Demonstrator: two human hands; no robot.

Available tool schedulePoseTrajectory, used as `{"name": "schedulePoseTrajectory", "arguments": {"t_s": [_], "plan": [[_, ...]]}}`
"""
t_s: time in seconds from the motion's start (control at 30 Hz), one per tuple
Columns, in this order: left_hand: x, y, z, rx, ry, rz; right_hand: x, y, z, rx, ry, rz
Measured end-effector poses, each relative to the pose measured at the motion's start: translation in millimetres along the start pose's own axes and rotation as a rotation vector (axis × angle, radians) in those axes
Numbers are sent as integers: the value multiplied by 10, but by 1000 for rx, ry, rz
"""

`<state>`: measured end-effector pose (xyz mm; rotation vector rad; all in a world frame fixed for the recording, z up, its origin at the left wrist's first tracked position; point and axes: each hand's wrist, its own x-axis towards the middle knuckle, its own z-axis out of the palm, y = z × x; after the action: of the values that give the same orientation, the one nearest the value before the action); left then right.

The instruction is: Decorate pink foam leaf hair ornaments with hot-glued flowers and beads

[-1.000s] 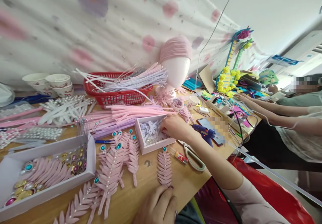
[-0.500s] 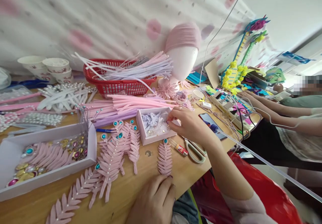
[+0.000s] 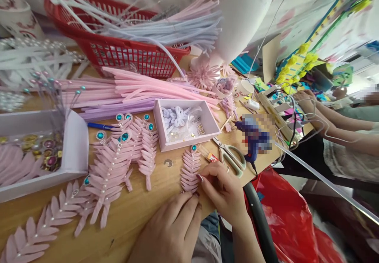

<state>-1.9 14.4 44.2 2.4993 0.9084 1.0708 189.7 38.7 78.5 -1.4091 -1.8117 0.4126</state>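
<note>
A single pink feather-shaped piece (image 3: pixel 190 171), made of fuzzy strips with a teal gem at its top, lies at the table's near edge. My left hand (image 3: pixel 173 225) rests over its lower end, fingers closed on the hidden stem. Close against its right side is my right hand (image 3: pixel 226 190), thumb and forefinger pinched; anything between the tips is too small to make out. More pink feather pieces (image 3: pixel 109 172) with teal gems and pearl beads lie overlapping to the left. Behind my hands stands a white box (image 3: pixel 186 140) of lilac loops, small beads and clear bags.
Scissors (image 3: pixel 232 156) and a blue glue gun (image 3: pixel 251 135) lie to the right. A red basket (image 3: pixel 130 56) and pink fuzzy stems (image 3: pixel 148 83) stretch across the back. Another white box (image 3: pixel 77 140) holds gems at left. A co-worker's arms (image 3: pixel 334 121) reach in from the right.
My right hand has left the white box and come down towards me, beside the feather piece. My left hand stays at the stem. The view has moved closer and lower.
</note>
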Motion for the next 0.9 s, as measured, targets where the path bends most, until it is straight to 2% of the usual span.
{"name": "schedulePoseTrajectory", "arguments": {"t_s": [0.47,0.73,0.9], "plan": [[26,13,-9,12,-26,-18,18,25,21,-60,-34,-21],[9,23,-21,-1,-39,-30,-4,-15,-25,-80,50,-17],[-3,22,-17,-4,-54,-31,-21,-14,-16,-90,15,-49]]}}
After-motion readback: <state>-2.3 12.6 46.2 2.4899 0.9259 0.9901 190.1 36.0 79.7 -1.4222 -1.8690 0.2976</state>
